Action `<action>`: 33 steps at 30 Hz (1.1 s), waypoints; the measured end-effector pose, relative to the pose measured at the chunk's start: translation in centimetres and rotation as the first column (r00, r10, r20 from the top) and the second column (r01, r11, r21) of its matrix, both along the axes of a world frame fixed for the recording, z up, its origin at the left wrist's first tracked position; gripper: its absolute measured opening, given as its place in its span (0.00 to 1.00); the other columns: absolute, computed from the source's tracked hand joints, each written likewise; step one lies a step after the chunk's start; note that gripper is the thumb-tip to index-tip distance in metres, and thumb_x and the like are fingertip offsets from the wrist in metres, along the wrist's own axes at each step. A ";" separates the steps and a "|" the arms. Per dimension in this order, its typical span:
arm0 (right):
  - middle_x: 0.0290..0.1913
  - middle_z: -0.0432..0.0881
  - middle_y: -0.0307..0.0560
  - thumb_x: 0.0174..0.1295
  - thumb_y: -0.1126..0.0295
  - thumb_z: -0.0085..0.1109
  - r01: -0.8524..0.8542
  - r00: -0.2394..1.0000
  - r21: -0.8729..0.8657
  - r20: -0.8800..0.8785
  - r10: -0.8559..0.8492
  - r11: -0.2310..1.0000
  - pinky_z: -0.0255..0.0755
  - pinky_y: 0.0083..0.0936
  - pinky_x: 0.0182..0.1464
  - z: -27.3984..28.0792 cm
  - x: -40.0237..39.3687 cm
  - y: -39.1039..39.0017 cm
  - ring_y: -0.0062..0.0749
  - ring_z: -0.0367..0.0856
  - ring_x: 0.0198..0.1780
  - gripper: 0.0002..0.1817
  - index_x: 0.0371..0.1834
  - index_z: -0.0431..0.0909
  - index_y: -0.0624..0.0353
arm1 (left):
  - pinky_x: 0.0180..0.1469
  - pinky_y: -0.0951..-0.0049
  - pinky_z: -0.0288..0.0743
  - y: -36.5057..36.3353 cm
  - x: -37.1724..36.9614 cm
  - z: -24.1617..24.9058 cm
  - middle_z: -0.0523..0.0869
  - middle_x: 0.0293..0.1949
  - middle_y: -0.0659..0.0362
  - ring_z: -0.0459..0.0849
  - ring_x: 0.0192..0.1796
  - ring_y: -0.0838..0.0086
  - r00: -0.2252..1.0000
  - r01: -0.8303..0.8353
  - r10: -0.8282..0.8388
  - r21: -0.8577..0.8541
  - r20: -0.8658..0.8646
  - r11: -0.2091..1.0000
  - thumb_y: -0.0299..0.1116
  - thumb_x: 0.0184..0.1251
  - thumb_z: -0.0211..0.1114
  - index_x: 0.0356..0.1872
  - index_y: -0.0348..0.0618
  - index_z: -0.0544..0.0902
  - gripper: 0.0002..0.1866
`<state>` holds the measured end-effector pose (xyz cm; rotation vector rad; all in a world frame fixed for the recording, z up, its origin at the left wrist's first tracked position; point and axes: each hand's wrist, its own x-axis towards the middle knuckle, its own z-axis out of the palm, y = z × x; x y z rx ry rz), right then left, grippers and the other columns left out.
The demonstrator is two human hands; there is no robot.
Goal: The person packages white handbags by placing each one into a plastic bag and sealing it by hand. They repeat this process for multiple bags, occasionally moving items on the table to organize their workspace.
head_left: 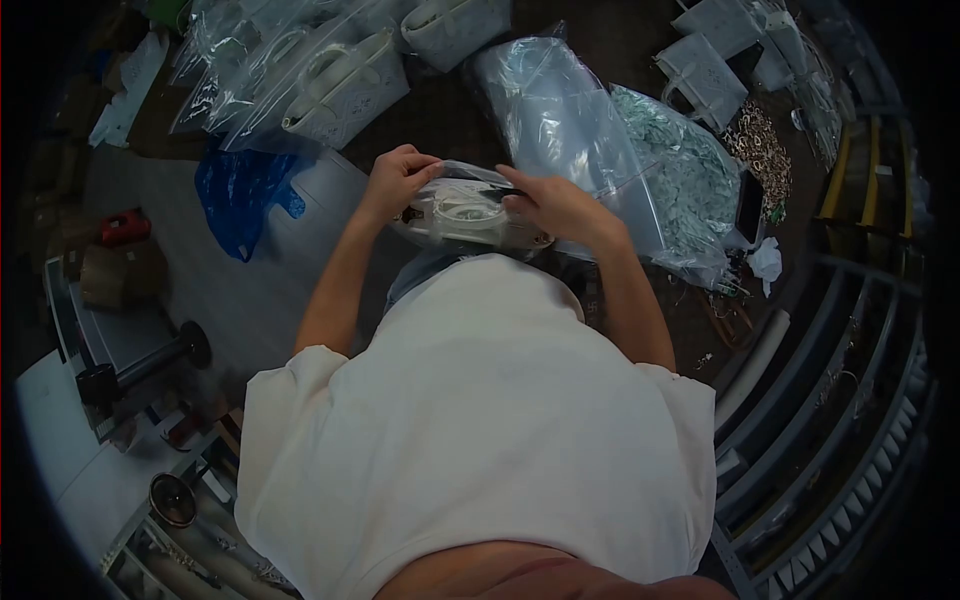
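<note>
A white handbag [470, 222] lies inside a clear plastic bag [462, 172] close in front of my body. My left hand [402, 178] pinches the plastic bag's edge at its upper left. On the other side, my right hand [550, 203] grips the same edge, thumb and fingers pressed together. Pale handles of the handbag show through the film between my hands. Some dark detail sits by my right fingertips, too small to make out.
Several bagged white handbags [350, 95] lie at the back left. A stack of clear plastic bags [555, 110] and a bag of pale green packets [680, 180] are to the right, near loose metal pieces [760, 150]. A blue plastic bag [235, 200] lies left; shelving [830, 390] stands right.
</note>
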<state>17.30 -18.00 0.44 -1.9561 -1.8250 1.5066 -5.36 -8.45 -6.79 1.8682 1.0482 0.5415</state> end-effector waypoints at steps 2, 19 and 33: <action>0.46 0.79 0.47 0.64 0.58 0.47 0.075 0.987 0.046 -0.145 -0.068 0.996 0.70 0.25 0.48 -1.9 2.0 -1.6 0.34 0.76 0.48 0.21 0.58 0.70 0.52 | 0.27 0.77 0.66 -0.2 -0.3 -0.3 0.77 0.24 0.60 0.73 0.24 0.77 1.000 -0.009 0.010 -0.017 0.018 1.000 0.31 0.56 0.65 0.35 0.37 0.84 0.09; 0.29 0.79 0.56 0.52 0.70 0.61 0.417 0.860 0.523 0.038 -0.510 0.743 0.71 0.36 0.34 -11.1 2.0 -5.4 0.48 0.77 0.30 0.08 0.26 0.76 0.65 | 0.28 0.78 0.70 -1.5 -1.1 1.5 0.77 0.26 0.58 0.76 0.25 0.76 0.994 0.075 -0.069 0.076 -0.086 0.994 0.28 0.56 0.64 0.36 0.36 0.83 0.08; 0.20 0.73 0.51 0.52 0.69 0.58 0.034 0.922 0.759 0.227 -0.313 0.650 0.66 0.38 0.26 1.6 3.0 -5.4 0.48 0.74 0.24 0.11 0.19 0.70 0.62 | 0.21 0.82 0.66 -2.7 -4.2 10.1 0.77 0.18 0.61 0.73 0.18 0.83 0.952 -0.126 0.125 0.013 -0.281 0.992 0.29 0.65 0.55 0.36 0.36 0.80 0.08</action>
